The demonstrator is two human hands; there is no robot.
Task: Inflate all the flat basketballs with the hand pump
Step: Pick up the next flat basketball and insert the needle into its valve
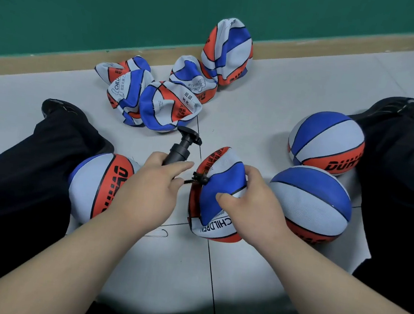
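The flat basketball you are working on stands on edge on the floor at the centre of the view, between your legs, folded in on itself with its blue panel facing you. Your right hand is clamped on it from the 3 o'clock side, fingers curled over the top fold and thumb pressed into the blue panel. At the ball's 9 o'clock edge a small black nozzle sits against the skin; whether it is fully seated you cannot tell.

Your left hand is closed around the barrel of the hand pump, with the forefinger lying straight toward the nozzle. The pump slants up toward 12 o'clock and its T-handle is pushed down close to the barrel.

3 inflated balls lie around you. 1 is at 9 o'clock, touching your left leg. 1 is at 3 o'clock, just beside your right hand. 1 is at 2 o'clock, against your right leg.

Toward 11 o'clock a heap of crumpled flat balls lies on the floor, overlapping so that the count is unclear. At 12 o'clock a half-collapsed ball stands upright, touching the heap.

A paper clip lies on the floor at 7 o'clock, just under your left wrist. Beyond the balls a wooden skirting runs below a green wall.
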